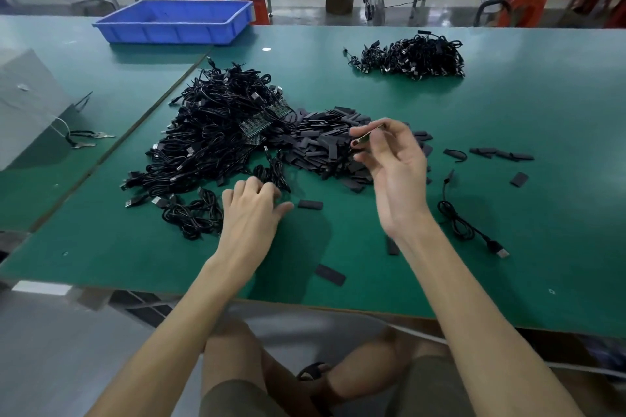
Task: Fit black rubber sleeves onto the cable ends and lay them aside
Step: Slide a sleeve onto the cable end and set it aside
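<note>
A big heap of black cables [216,132] lies on the green table [508,132], with a pile of flat black rubber sleeves [325,142] right beside it. My left hand [252,210] reaches into a small coiled cable [271,173] at the heap's near edge, fingers curled on it. My right hand [389,159] is raised above the sleeve pile and pinches a small brownish flat piece [367,135] between thumb and fingers. A second heap of cables [413,56] sits at the far right.
Loose sleeves [310,204] lie scattered on the table near my hands. A single cable with a USB plug [467,223] lies to the right. A blue plastic bin [176,21] stands at the back left. Keys [84,139] rest at the left. Someone sits at the far bench.
</note>
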Available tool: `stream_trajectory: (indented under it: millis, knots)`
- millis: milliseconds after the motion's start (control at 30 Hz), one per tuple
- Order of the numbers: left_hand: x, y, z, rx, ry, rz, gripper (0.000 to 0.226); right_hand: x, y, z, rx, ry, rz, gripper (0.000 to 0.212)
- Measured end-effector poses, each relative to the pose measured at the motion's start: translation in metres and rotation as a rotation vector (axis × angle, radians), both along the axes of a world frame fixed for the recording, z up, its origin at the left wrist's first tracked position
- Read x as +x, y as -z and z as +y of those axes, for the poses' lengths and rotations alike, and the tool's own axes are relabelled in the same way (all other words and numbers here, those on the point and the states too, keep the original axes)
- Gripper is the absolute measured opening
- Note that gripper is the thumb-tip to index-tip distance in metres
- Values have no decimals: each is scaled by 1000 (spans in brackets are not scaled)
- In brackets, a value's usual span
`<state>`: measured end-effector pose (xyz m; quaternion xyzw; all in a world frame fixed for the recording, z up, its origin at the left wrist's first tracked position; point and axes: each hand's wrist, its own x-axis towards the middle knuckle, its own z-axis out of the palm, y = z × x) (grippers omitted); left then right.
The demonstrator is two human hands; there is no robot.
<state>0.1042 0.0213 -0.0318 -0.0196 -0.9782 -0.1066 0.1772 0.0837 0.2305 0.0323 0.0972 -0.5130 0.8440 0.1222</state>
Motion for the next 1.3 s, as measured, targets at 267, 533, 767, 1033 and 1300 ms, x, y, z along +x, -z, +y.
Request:
stream_trajectory:
  millis: [267,533,767,1033,1300]
  knots:
    - [-33,1,27,-77,249,-113,29,-1,-22,41,380,243,263,27]
    - [-41,11,37,-85,311,-113,10,7,39,44,897,135,104,22]
    - [-31,17,43,271,395,-110,10,8,82,35,982,38,-56,8]
    - [-19,22,48,420,448,-94,32,7,88,36,966,19,-61,17]
    - [-11,20,49,237,494,55,31,8,84,37,887,27,-92,16]
